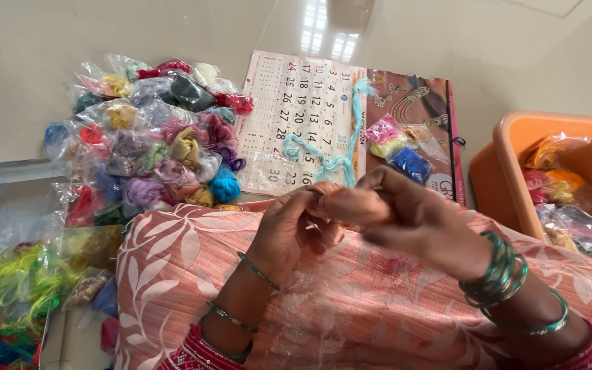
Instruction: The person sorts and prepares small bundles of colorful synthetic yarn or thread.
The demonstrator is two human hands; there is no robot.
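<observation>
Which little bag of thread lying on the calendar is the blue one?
The small clear plastic bag of deep blue thread, lowest on the paper calendar; the bag above it holds pink and yellow thread.

A pile of clear bags (149,137), each holding coloured thread, lies on the pale floor (49,41) at the upper left. Beside the pile lies a wall calendar (296,103). Three small bags (399,147) of pink, yellow and blue thread rest on the calendar's right-hand page. An orange plastic tub (501,164) stands at the right and contains more bagged thread. Loose green and yellow threads (15,281) lie at the lower left.
</observation>
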